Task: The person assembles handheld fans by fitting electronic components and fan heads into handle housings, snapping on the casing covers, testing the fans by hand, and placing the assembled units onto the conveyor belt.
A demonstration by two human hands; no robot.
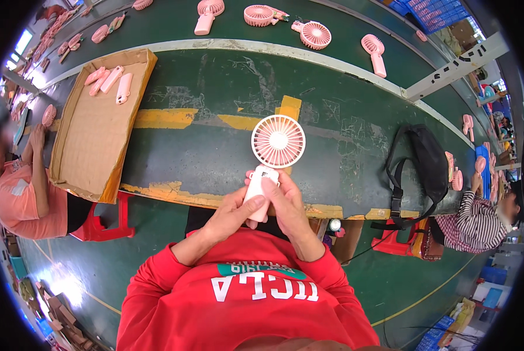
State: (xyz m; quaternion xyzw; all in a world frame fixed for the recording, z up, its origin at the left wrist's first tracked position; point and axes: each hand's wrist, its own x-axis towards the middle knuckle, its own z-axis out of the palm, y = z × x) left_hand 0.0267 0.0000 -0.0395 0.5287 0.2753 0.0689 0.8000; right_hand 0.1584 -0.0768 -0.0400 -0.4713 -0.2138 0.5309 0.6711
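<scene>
A pink handheld fan (pixel 278 141) is held upright in front of me, its round grille standing over the table's near edge. My left hand (pixel 231 212) closes on the lower part of its pale handle, the thumb lying along the front. My right hand (pixel 287 203) grips the same handle higher up from the right, its thumb near a small dark spot below the head. Some fingers of both hands are hidden behind the handle.
A cardboard tray (pixel 92 140) with several pink handle pieces stands at left on the green worktable (pixel 197 146). A black bag (pixel 424 164) lies at right. Several pink fans (pixel 315 35) rest along the belt behind a pale rail (pixel 238 44). People sit on both sides.
</scene>
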